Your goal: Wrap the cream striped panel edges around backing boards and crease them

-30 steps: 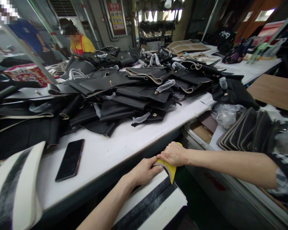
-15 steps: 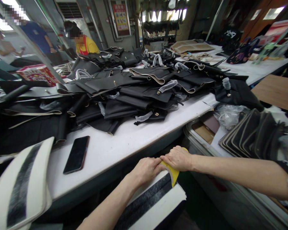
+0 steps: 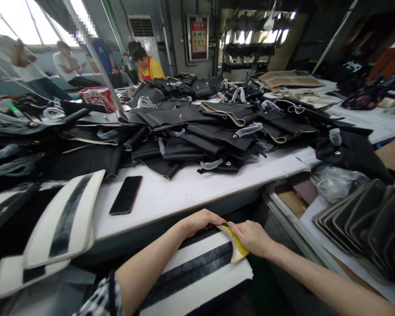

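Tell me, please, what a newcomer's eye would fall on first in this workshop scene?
First the big heap of black leather pieces spread across the white table, with a dark phone lying near its front edge. Next, close to the camera, the left hand and right hand press a yellow tool on a white panel with a dark stripe.

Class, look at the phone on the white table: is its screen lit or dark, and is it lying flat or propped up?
Dark and flat. The phone lies on the white table, its screen plain black with no glow.
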Demonstrator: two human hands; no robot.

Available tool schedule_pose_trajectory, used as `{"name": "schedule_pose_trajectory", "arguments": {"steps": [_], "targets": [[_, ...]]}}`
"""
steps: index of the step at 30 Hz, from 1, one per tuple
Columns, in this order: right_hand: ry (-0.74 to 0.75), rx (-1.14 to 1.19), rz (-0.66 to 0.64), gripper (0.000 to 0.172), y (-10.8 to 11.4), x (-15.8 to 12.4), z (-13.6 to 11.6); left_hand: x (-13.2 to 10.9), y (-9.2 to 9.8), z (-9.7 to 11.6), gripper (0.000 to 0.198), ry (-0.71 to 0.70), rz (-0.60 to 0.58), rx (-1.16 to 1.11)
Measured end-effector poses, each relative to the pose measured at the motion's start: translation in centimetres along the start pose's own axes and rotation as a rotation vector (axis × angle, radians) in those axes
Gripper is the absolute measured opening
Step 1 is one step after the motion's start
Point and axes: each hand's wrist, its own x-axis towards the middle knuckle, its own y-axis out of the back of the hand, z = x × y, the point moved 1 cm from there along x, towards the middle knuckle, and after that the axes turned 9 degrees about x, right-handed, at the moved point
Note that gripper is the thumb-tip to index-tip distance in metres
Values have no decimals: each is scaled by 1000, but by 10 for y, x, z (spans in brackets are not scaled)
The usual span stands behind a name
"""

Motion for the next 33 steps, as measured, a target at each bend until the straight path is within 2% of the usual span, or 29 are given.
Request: {"name": "schedule_pose_trajectory", "arguments": {"steps": [3, 4, 8, 9, 11, 17, 21, 28, 33], "targets": [[-81, 229, -59, 83, -4, -8, 18, 4, -1, 0, 35, 27, 5, -74], [-116, 372, -62, 84, -4, -11, 24, 6, -2, 0, 35, 31, 1, -93], [-211, 1337, -86, 78, -3, -14, 34, 10, -5, 0, 38, 33, 3, -128], [-213, 1515, -116, 75, -3, -13, 33, 11, -5, 0, 38, 29, 7, -125], [-206, 1638, -161, 70, -6, -9, 27, 12, -5, 1, 37, 17, 14, -111], [-357, 1382, -13, 50, -20, 1, 10, 13, -5, 4, 33, -14, 27, -51], [-320, 1331, -36, 44, -23, 5, 10, 15, -7, 4, 29, -46, 32, 15], [-257, 1159, -80, 43, -17, 14, 12, 17, -8, 2, 27, -59, 64, 244], [-330, 1099, -205, 50, -10, 21, 10, 13, -9, 9, 25, -56, 72, 352]]}}
